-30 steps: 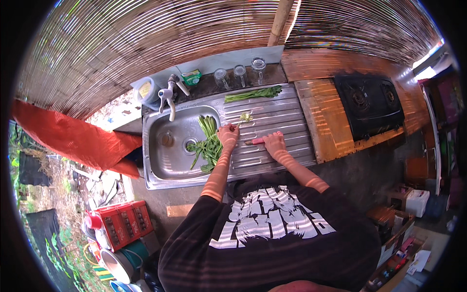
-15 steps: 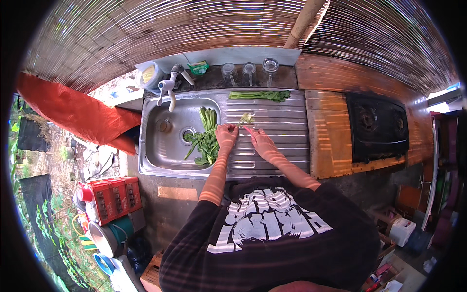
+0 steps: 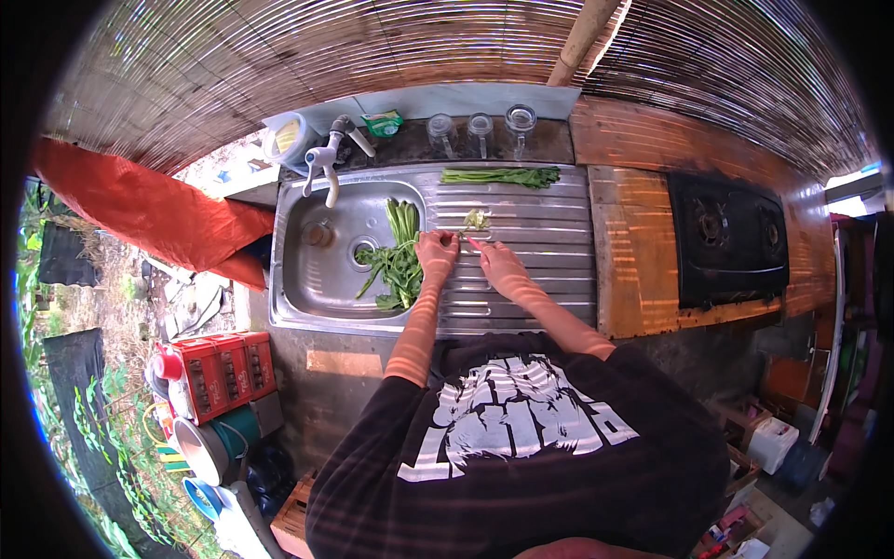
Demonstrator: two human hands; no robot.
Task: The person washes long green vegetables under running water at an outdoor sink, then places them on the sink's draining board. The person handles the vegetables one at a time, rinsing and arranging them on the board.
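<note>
Over the ridged drainboard, beside the sink's right rim, my left hand pinches a vegetable stem, mostly covered by the fingers. My right hand is closed around a pink-handled knife near the left fingertips; its blade is too small to make out. A little pile of pale green cut pieces lies just beyond both hands. Leafy green stalks rest in the right side of the metal sink, close to my left wrist. Another bundle of greens lies along the drainboard's far edge.
A white tap stands behind the sink, with a small glass in the basin. Three glass mugs and a green packet line the back ledge. To the right is a black two-burner stove; red crates stand lower left.
The pale stem that stuck out between my hands no longer shows there, and cut pieces lie just beyond. Both hands stay in nearly the same place; the view has shifted slightly.
</note>
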